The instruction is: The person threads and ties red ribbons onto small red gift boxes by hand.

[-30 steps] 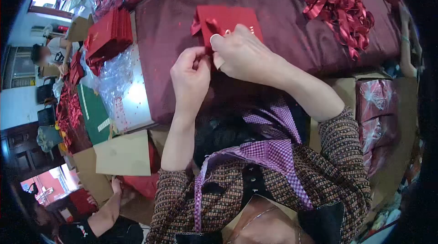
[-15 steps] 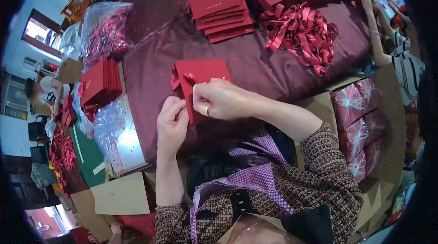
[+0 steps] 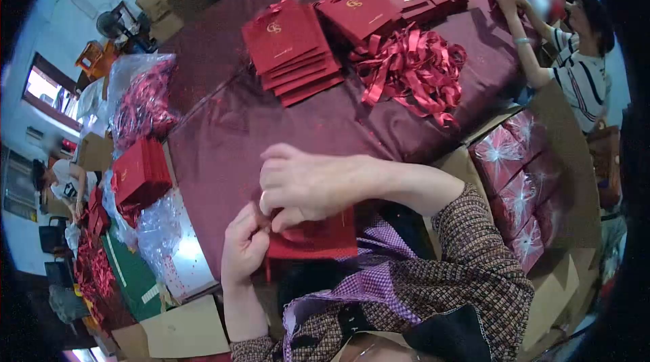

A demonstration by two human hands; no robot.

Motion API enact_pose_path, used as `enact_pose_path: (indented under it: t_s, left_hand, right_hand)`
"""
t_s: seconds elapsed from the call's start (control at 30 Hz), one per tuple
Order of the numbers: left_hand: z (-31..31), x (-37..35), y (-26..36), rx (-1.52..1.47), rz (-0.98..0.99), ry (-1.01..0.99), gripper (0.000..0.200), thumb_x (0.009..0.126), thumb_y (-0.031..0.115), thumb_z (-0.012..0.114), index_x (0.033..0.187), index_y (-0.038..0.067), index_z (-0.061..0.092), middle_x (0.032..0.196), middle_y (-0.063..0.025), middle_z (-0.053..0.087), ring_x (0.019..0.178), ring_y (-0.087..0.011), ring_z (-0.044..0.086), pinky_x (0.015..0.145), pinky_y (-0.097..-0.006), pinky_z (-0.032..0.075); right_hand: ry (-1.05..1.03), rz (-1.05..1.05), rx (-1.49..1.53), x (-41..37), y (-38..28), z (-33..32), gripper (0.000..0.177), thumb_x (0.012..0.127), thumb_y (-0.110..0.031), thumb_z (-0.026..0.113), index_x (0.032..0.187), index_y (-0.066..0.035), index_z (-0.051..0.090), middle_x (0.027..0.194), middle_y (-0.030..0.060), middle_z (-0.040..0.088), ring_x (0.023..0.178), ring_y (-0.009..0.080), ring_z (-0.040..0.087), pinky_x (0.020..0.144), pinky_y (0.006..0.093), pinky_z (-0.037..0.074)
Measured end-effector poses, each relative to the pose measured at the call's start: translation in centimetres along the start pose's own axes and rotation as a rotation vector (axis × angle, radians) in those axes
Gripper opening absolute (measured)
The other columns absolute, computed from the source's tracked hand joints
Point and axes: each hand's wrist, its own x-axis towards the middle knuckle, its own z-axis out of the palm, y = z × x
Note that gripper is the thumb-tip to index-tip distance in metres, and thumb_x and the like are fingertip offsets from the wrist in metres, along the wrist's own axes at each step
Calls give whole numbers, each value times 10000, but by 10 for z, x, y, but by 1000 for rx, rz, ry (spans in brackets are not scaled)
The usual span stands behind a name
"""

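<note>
A red paper gift bag (image 3: 318, 241) lies close to my body at the table's near edge, partly covered by my right hand. My left hand (image 3: 244, 243) is closed at the bag's left side, its thumb and fingers pinched together. Just above it, my right hand (image 3: 308, 185) is bent over the bag with curled fingers and a ring on one finger. The fingertips of both hands meet, and whatever is pinched between them is hidden. Beyond them lies a stack of red gift bags (image 3: 288, 44) with gold lettering, beside a heap of loose red ribbons (image 3: 413, 71).
More red bags (image 3: 355, 7) line the table's far side. At left are upright red bags (image 3: 141, 176) and clear plastic wrap (image 3: 159, 230). A carton with wrapped red packs (image 3: 518, 193) stands at right. A co-worker in a striped top (image 3: 582, 81) handles something red.
The bag and both hands are now lower in view, nearer my body. My right hand has turned over the bag, covering its top. The view has shifted, showing more of the co-worker at right.
</note>
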Motion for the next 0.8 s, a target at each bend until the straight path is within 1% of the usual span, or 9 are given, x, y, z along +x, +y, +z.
enact_pose_path:
  t_s: [0.07,0.17,0.3,0.37,0.47,0.53,0.6,0.67,0.8]
  left_hand:
    - [5,-5,9,-90,-107,4,88,700,-99,462,741,-43,516,802,-87,543,783,-173,530,720,-258,413]
    - [5,-10,12,-192,-78,-82,77,685,-88,468,712,-35,517,792,-74,548,783,-162,528,716,-273,411]
    - [1,-12,5,-267,-137,-132,90,703,-63,506,744,-34,581,814,-55,566,809,-146,538,726,-262,403]
    - [2,-12,3,-276,-135,-155,107,713,-55,518,770,-34,606,820,-55,571,818,-146,543,729,-263,406]
    - [3,-13,4,-284,-124,-187,137,729,-45,530,819,-39,632,873,-66,600,829,-160,563,744,-273,424]
    - [2,-16,-3,-316,-139,-154,133,733,0,548,825,-46,632,883,-73,609,827,-168,571,741,-285,430]
    - [-8,-19,-11,-278,-44,-254,158,731,53,571,833,-50,634,907,-81,613,855,-171,576,756,-297,431]
    - [-10,-20,-5,-248,-84,-285,193,748,107,595,843,-57,636,930,-106,618,894,-192,577,792,-314,425]
    - [-9,-25,-9,-397,-11,-376,299,804,223,632,877,-67,639,941,-139,622,926,-239,579,836,-347,411]
  right_hand:
    - [-55,16,92,2,-9,0,256,819,-317,608,824,-61,621,813,102,569,865,272,546,985,491,307]
    - [-187,52,198,4,-20,0,246,842,-296,582,797,-61,640,703,95,576,777,276,559,941,465,323]
    - [-98,4,247,0,-22,14,263,857,-251,569,692,-46,584,682,96,582,720,274,555,890,426,318]
    - [-175,-4,226,-1,-26,12,274,857,-256,569,692,-38,587,671,96,583,707,268,556,892,425,316]
    - [-114,13,280,-2,-29,14,279,855,-251,570,683,-32,581,660,97,582,685,262,556,894,421,318]
    - [-112,26,301,-4,-28,13,278,855,-249,571,679,-33,577,655,98,577,680,264,555,895,418,320]
    - [-86,49,290,-6,-27,12,277,854,-245,568,674,-34,570,641,97,565,678,263,555,893,412,321]
    - [-72,23,283,-8,-27,15,277,856,-244,565,675,-36,569,635,95,560,675,263,554,893,410,321]
    - [-81,-3,275,-9,-31,15,271,861,-238,552,676,-40,569,625,91,558,664,261,552,893,410,319]
